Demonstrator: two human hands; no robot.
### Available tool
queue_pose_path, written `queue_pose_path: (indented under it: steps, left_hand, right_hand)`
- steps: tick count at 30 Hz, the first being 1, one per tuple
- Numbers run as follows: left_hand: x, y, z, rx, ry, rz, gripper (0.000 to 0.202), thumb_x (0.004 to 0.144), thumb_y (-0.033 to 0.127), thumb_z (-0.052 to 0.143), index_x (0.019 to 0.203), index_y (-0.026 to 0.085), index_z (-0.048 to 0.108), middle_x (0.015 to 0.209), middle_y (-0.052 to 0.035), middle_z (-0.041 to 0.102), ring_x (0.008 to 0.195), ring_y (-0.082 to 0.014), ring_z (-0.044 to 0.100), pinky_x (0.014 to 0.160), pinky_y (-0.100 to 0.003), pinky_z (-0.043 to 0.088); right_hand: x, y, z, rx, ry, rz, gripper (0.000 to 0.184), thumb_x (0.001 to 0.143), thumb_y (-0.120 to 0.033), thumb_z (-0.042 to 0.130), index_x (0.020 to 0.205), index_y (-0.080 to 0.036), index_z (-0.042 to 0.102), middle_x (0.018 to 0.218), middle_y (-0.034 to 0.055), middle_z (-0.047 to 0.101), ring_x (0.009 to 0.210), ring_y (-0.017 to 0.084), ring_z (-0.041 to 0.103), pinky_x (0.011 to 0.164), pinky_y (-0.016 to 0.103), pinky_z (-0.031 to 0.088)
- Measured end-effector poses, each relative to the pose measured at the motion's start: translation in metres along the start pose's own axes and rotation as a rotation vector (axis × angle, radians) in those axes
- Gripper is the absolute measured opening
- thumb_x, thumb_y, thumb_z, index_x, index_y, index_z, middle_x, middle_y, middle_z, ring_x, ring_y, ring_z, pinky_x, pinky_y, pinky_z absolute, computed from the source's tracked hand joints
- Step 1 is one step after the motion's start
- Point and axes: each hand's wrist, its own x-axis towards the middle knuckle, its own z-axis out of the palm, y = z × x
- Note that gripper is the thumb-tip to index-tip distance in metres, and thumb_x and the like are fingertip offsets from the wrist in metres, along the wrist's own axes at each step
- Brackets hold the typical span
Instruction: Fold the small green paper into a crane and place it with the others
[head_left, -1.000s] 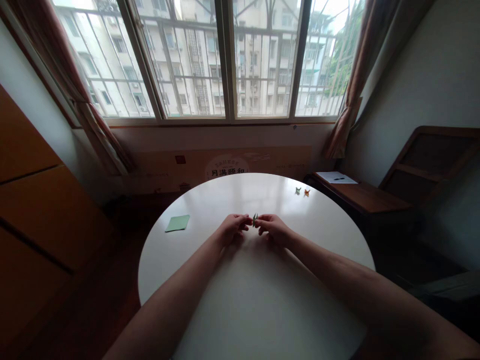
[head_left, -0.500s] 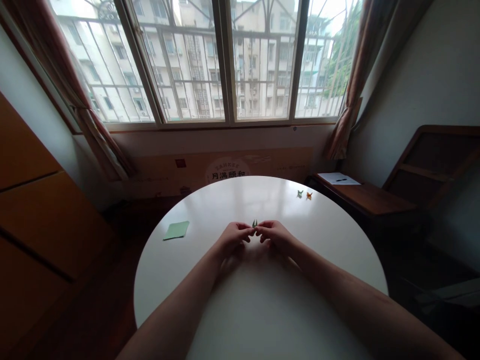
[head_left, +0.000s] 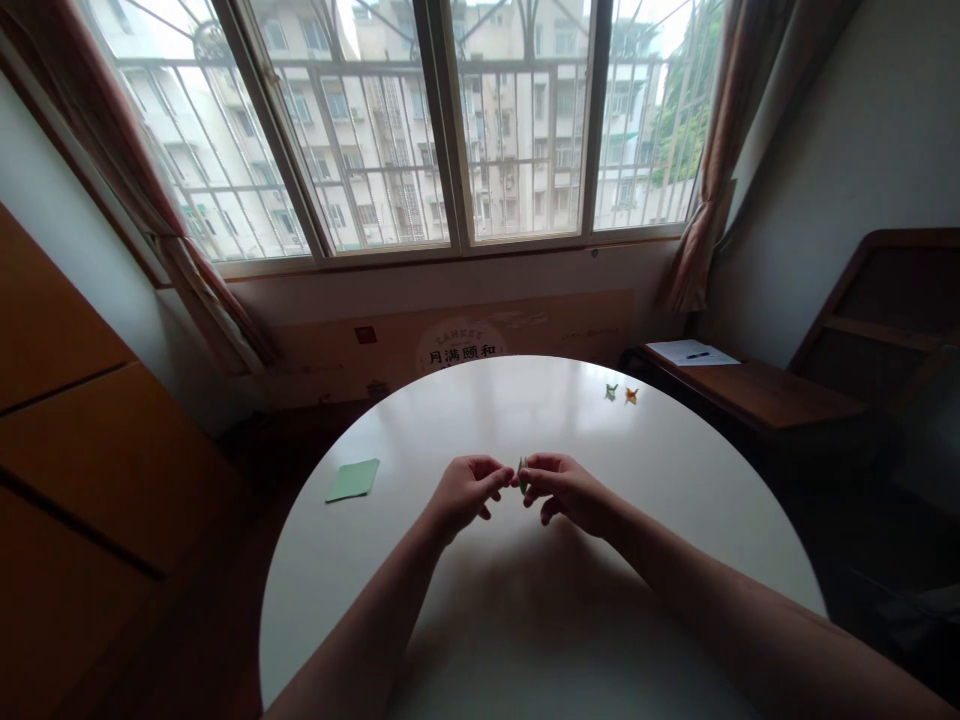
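Observation:
A small piece of folded green paper (head_left: 523,472) is held up over the white round table (head_left: 450,410), with its narrow edge showing. My right hand (head_left: 566,490) pinches it between thumb and fingers. From the other side my left hand (head_left: 469,492) is closed in a pinch, its thumb and fingertips meeting at the paper's left edge. The fingers cover much of the fold. To the left of my hands lies a stack of light green square paper (head_left: 352,480).
Toward the back right of the table stand a small green origami figure (head_left: 611,391) and an orange origami figure (head_left: 631,396). A wooden chair (head_left: 780,395) beyond the right edge carries a white sheet (head_left: 679,353) with a pen (head_left: 697,355).
My hands have shifted slightly right and lower in view, and the folded paper has turned so that its tips no longer stick up above the fingers. The view has tilted a little.

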Motion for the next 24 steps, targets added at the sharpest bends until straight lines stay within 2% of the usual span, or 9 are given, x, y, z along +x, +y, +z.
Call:
queue_pose_path:
  steps: [2,5,9,15,20,24]
  left_hand:
    - [-0.003,0.005,-0.003,-0.012,0.014,0.044,0.035,0.076,0.041,0.072,0.093,0.011,0.072,0.076,-0.0069,0.069,0.067,-0.0156,0.060,0.041,-0.019,0.046]
    - [-0.009,0.013,-0.005,-0.037,-0.035,0.124,0.038,0.075,0.041,0.075,0.098,0.011,0.073,0.078,-0.0075,0.070,0.067,-0.0161,0.061,0.040,-0.019,0.047]
    - [-0.015,0.021,-0.003,-0.068,-0.077,0.195,0.031,0.075,0.037,0.076,0.093,0.011,0.074,0.075,-0.0069,0.070,0.065,-0.0157,0.061,0.040,-0.018,0.048]
    - [-0.016,0.023,-0.002,-0.148,-0.050,0.210,0.022,0.076,0.033,0.077,0.084,0.012,0.074,0.070,-0.0053,0.068,0.062,-0.0145,0.059,0.040,-0.018,0.046]
    - [-0.017,0.025,0.000,-0.313,-0.008,0.211,0.024,0.074,0.034,0.080,0.081,0.013,0.072,0.069,-0.0037,0.065,0.064,-0.0147,0.060,0.045,-0.019,0.045]
    - [-0.018,0.026,0.003,-0.370,-0.043,0.243,0.027,0.075,0.037,0.081,0.077,0.013,0.069,0.074,-0.0019,0.060,0.061,-0.0123,0.057,0.047,-0.020,0.044]
  right_hand:
    - [-0.003,-0.004,0.000,0.016,-0.053,0.010,0.034,0.073,-0.045,0.080,0.085,-0.016,0.067,0.089,0.0071,0.068,0.066,0.016,0.064,0.042,0.021,0.048]
    - [-0.010,-0.011,0.003,0.031,-0.087,-0.011,0.032,0.074,-0.042,0.081,0.084,-0.015,0.068,0.082,0.0055,0.068,0.058,0.014,0.064,0.038,0.020,0.047]
    - [-0.020,-0.018,0.011,-0.059,-0.026,-0.094,0.031,0.076,-0.043,0.080,0.083,-0.014,0.071,0.077,0.0052,0.069,0.055,0.013,0.063,0.037,0.018,0.045]
    - [-0.025,-0.024,0.017,-0.140,0.021,-0.152,0.034,0.076,-0.044,0.080,0.090,-0.013,0.074,0.082,0.0087,0.073,0.064,0.017,0.067,0.040,0.018,0.047]
    - [-0.028,-0.026,0.020,0.057,0.025,-0.132,0.035,0.082,-0.049,0.074,0.093,-0.016,0.073,0.093,0.0097,0.071,0.075,0.019,0.068,0.042,0.018,0.048]
    - [-0.031,-0.026,0.025,0.209,-0.112,-0.008,0.033,0.086,-0.048,0.070,0.095,-0.017,0.070,0.098,0.0093,0.069,0.075,0.017,0.067,0.043,0.018,0.049]
